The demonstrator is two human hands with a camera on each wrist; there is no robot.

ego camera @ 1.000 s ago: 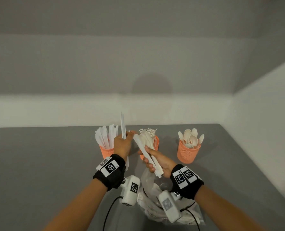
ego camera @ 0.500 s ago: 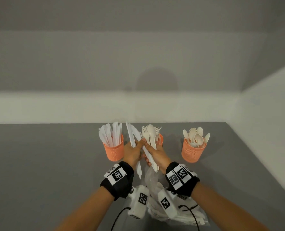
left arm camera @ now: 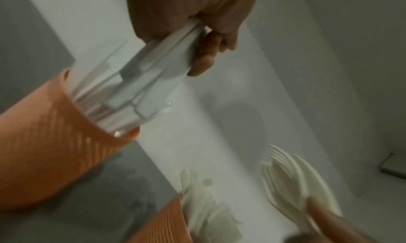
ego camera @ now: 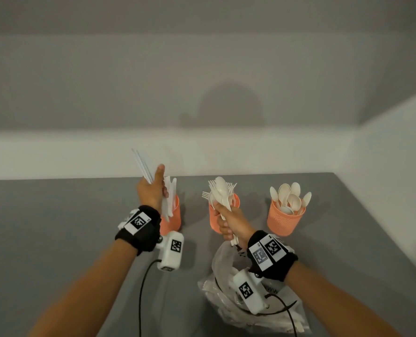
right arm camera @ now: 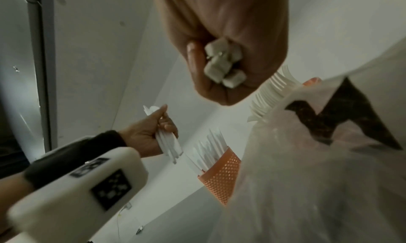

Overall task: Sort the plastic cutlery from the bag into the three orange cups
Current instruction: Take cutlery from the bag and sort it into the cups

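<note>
Three orange cups stand in a row on the grey table: the left cup with white knives, the middle cup with forks, the right cup with spoons. My left hand grips a small bunch of white knives just above the left cup; their handles point down at its mouth. My right hand grips a bunch of spoons and forks upright in front of the middle cup. The handle ends stick out of my right fist. The clear plastic bag lies under my right wrist.
A white wall runs behind the cups and another closes the right side of the table. Black cables trail from the wrist cameras across the near table. In the right wrist view the bag fills the lower right.
My hands, close together in front of the middle cup before, have parted. The left hand has carried its knives left and up over the left cup. The right hand stays at the middle cup.
</note>
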